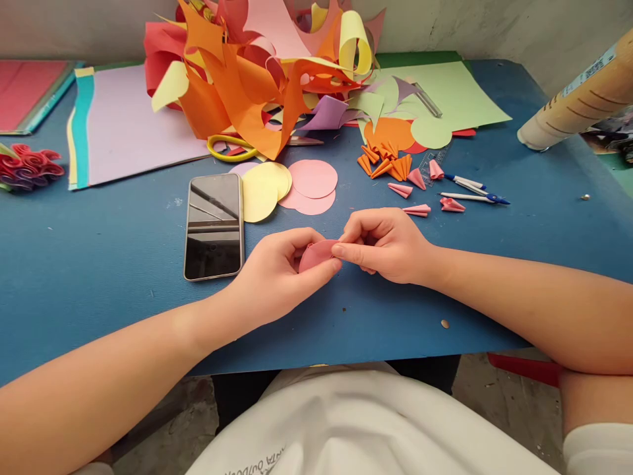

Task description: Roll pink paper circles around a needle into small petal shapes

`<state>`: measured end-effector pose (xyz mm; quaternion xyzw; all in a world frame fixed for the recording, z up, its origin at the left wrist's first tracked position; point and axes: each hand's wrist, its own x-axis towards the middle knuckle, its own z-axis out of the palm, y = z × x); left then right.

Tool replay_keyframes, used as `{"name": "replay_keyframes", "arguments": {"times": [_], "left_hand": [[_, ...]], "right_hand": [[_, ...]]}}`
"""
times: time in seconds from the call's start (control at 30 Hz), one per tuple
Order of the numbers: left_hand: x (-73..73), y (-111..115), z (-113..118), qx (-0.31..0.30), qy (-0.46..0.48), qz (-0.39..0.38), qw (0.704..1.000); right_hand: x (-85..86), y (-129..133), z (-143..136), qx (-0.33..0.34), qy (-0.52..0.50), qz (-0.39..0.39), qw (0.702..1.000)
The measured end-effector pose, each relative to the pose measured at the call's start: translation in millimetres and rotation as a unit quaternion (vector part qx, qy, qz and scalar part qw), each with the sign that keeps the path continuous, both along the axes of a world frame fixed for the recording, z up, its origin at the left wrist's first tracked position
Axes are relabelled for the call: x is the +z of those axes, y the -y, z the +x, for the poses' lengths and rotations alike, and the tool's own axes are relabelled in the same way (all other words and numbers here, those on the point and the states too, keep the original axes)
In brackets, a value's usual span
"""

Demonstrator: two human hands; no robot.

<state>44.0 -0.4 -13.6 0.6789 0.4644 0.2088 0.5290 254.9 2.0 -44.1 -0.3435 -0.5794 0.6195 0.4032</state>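
A pink paper piece (pixel 315 254), curved or folded, is held between both hands near the table's front edge. My left hand (pixel 291 267) wraps round its left side, thumb on top. My right hand (pixel 383 247) pinches its right end between thumb and fingers. Just behind my hands lie pink paper circles (pixel 312 179) and yellow paper circles (pixel 260 192). Small pink paper cones (pixel 400 190) and a pile of orange cones (pixel 388 160) lie behind my right hand.
A phone (pixel 214 227) lies left of my left hand. Yellow-handled scissors (pixel 232 156) sit under a heap of paper scraps (pixel 247 86). A compass (pixel 475 196) and a cardboard tube (pixel 573 99) are at the right. Coloured sheets (pixel 138 125) and red paper rolls (pixel 30 165) are at the left.
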Motion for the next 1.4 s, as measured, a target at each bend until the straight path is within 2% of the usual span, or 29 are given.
{"name": "replay_keyframes", "arguments": {"times": [0.13, 0.73, 1.0, 1.13, 1.23, 1.33, 1.4], "left_hand": [[0.4, 3.2, 2.5, 0.009, -0.032, 0.055, 0.998], [0.3, 6.6, -1.2, 0.025, 0.000, 0.028, 0.999], [1.5, 8.2, 0.0, 0.018, 0.003, -0.022, 1.000], [2.6, 5.9, 0.7, 0.026, 0.047, -0.085, 0.995], [-0.3, 4.1, 0.2, 0.028, 0.082, -0.129, 0.988], [-3.5, 3.1, -0.4, 0.010, 0.076, -0.128, 0.989], [-3.8, 3.2, 0.2, 0.004, 0.055, -0.099, 0.994]], "right_hand": [[-0.2, -0.2, -0.7, 0.003, -0.001, -0.011, 1.000], [-0.5, -0.5, -0.9, -0.002, -0.013, 0.001, 1.000], [-0.2, -1.6, 2.7, 0.033, 0.011, 0.021, 0.999], [-1.1, 0.1, 2.2, 0.029, 0.027, 0.056, 0.998], [-1.9, 0.8, 1.5, 0.025, 0.019, 0.041, 0.999], [-2.8, 0.5, 1.6, 0.030, 0.004, 0.025, 0.999], [-3.9, 0.2, 1.9, 0.023, 0.005, 0.029, 0.999]]}}
